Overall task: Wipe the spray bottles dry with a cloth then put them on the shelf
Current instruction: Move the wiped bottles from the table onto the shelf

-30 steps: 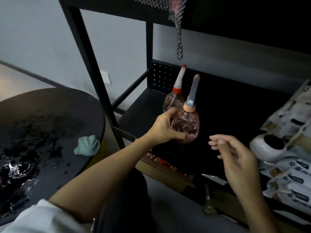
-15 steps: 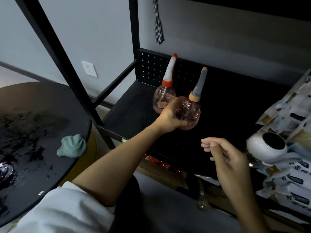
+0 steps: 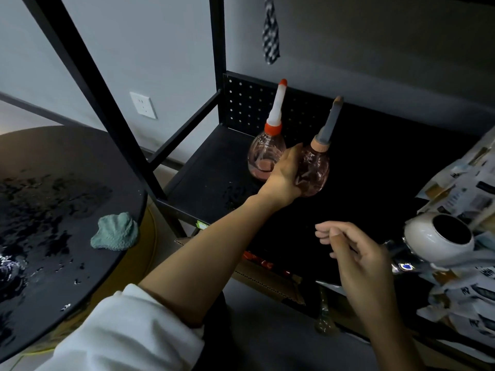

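Gripping the grey-nozzle spray bottle [image 3: 314, 170] by its pink body, left hand [image 3: 284, 178] is over the shelf [image 3: 209, 170], grip clamped on the bottle. Base contact with shelf: cannot tell. Red-nozzle spray bottle [image 3: 263, 153] stands on the shelf just beside it. Right hand [image 3: 359, 253] hovers before the shelf, grip loosely apart, holding nothing. Green cloth [image 3: 115, 231] lies on wet worktop [image 3: 53, 183] left of the shelf.

You had two spray bottles before you: one white-nozzled bottle [image 3: 261, 159] and one grey-nozzled bottle [image 3: 316, 170]. There was one shelf [image 3: 209, 170], one round table [image 3: 53, 183] and one green cloth [image 3: 115, 232]. You also had one wall socket [image 3: 143, 105], one white jar [image 3: 428, 246] and one checked strip of fabric [image 3: 270, 30] in view, plus two hands: left hand [image 3: 284, 178] and right hand [image 3: 356, 253].
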A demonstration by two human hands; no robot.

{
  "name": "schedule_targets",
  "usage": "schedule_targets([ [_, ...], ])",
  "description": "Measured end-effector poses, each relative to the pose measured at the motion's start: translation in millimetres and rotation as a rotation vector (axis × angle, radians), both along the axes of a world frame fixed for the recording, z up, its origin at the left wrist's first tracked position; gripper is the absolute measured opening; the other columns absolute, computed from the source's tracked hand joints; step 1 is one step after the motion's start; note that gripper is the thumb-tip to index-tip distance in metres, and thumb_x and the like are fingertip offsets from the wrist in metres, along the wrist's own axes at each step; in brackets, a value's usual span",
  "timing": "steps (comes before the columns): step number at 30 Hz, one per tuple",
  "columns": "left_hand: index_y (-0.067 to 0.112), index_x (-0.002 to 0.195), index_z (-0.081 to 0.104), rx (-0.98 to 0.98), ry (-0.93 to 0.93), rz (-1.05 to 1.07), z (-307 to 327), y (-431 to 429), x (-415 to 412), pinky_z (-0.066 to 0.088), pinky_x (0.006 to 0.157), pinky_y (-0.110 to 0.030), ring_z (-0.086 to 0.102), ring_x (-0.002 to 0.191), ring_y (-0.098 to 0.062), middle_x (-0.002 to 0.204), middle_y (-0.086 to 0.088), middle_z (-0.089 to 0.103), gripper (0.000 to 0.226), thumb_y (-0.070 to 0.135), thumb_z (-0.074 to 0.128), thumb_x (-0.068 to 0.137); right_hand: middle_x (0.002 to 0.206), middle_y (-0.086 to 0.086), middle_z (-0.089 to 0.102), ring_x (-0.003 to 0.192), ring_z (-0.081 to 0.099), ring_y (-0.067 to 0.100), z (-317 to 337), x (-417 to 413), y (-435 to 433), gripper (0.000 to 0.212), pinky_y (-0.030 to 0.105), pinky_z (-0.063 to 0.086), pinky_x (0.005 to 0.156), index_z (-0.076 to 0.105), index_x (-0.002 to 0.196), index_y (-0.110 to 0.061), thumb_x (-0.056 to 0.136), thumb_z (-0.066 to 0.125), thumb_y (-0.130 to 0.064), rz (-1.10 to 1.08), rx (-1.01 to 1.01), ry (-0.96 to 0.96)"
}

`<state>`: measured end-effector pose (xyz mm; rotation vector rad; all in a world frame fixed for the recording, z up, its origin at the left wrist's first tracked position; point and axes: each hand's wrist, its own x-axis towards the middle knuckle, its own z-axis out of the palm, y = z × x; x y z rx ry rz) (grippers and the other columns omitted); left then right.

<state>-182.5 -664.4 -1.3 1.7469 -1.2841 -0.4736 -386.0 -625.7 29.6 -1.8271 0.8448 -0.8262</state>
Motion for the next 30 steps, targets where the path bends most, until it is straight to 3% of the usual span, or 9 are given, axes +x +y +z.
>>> schedule_targets([
  [8, -0.005, 0.142, 0.031, -0.094, -0.021, 0.061, 5, 3, -7, 0.029, 0.101, -0.017, 0.044, 0.129, -0.034, 0.141, -0.023, 0.041, 0.085, -0.001, 0.078, 0.072, 0.09, -0.013, 0.07, 0.09, 0.066, 0.003, 6, 9, 10, 0.024, 0.014, 0.049, 0.07, 0.07, 0.09, -0.024, 0.09, 0.045, -0.025, 0.001, -0.008, -0.004],
  [13, -0.001, 0.141, 0.036, -0.13, -0.033, 0.085, 12, 26, -9, 0.023, 0.098, 0.001, 0.045, 0.129, -0.026, 0.14, -0.019, 0.044, 0.076, -0.001, 0.074, 0.075, 0.09, -0.012, 0.07, 0.089, 0.066, 0.003, 11, 20, 17, 0.025, 0.011, 0.047, 0.069, 0.07, 0.091, -0.021, 0.09, 0.046, -0.023, 0.028, -0.023, -0.01],
  [15, 0.002, 0.135, 0.043, -0.147, -0.042, 0.112, 16, 45, -6, 0.035, 0.104, -0.016, 0.05, 0.124, -0.025, 0.134, -0.016, 0.051, 0.061, 0.005, 0.07, 0.08, 0.09, -0.01, 0.071, 0.09, 0.066, 0.002, 14, 28, 21, 0.025, 0.01, 0.047, 0.069, 0.07, 0.092, -0.021, 0.09, 0.046, -0.024, 0.048, -0.029, -0.012],
  [17, 0.004, 0.124, 0.053, -0.195, -0.015, 0.156, 18, 67, -1, 0.048, 0.097, -0.035, 0.059, 0.111, -0.022, 0.12, -0.012, 0.06, 0.042, 0.011, 0.066, 0.085, 0.091, -0.01, 0.071, 0.089, 0.065, 0.0, 17, 38, 26, 0.025, 0.011, 0.047, 0.07, 0.07, 0.093, -0.021, 0.091, 0.046, -0.025, 0.074, -0.033, -0.012],
  [22, 0.013, 0.1, 0.067, -0.179, 0.106, 0.273, 27, 136, 22, 0.046, 0.075, -0.011, 0.064, 0.085, -0.008, 0.096, 0.004, 0.068, 0.013, 0.007, 0.058, 0.092, 0.093, -0.01, 0.07, 0.091, 0.065, 0.0, 20, 65, 42, 0.021, 0.011, 0.048, 0.071, 0.07, 0.095, -0.019, 0.097, 0.05, -0.013, 0.14, -0.041, -0.003],
  [26, 0.02, 0.094, 0.065, -0.167, 0.177, 0.38, 26, 194, 48, 0.051, 0.074, -0.019, 0.066, 0.081, -0.011, 0.084, 0.005, 0.068, 0.016, 0.008, 0.055, 0.094, 0.094, -0.012, 0.07, 0.093, 0.064, 0.001, 21, 90, 63, 0.025, 0.011, 0.047, 0.07, 0.07, 0.096, -0.021, 0.091, 0.046, -0.025, 0.201, -0.053, -0.008],
  [28, 0.018, 0.094, 0.065, -0.154, 0.195, 0.43, 25, 224, 60, 0.052, 0.075, -0.024, 0.066, 0.079, -0.015, 0.081, 0.002, 0.068, 0.016, 0.007, 0.053, 0.095, 0.095, -0.012, 0.069, 0.094, 0.064, 0.001, 21, 105, 76, 0.025, 0.011, 0.048, 0.07, 0.07, 0.096, -0.022, 0.091, 0.045, -0.025, 0.241, -0.057, -0.003],
  [30, 0.014, 0.095, 0.066, -0.142, 0.197, 0.473, 24, 254, 71, 0.052, 0.073, -0.02, 0.066, 0.076, -0.014, 0.079, -0.001, 0.069, 0.015, 0.006, 0.053, 0.095, 0.095, -0.012, 0.069, 0.094, 0.064, 0.002, 20, 120, 91, 0.022, 0.012, 0.048, 0.07, 0.07, 0.096, -0.022, 0.095, 0.048, -0.02, 0.284, -0.057, 0.0],
])
